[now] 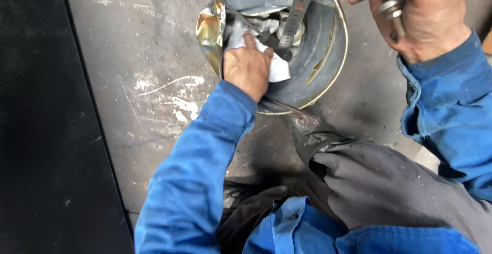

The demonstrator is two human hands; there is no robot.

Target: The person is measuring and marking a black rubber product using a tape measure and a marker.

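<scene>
The sleeves point(195, 182) were bright blue, the trousers point(389, 192) dark grey. At twelve o'clock, the metal bucket point(323, 54) was dull grey inside with a brassy gold rim. The rag point(277, 67) was white, the steel ruler point(297, 10) silver. The concrete floor point(143, 54) was grey with white scratches; at nine o'clock lay a black mat point(46, 131).

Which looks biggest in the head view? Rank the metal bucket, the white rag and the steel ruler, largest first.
1. metal bucket, by far the largest.
2. white rag under the left hand, partly hidden.
3. steel ruler, long but narrow; its top runs out of frame, so its rank against the rag is unsure.
</scene>
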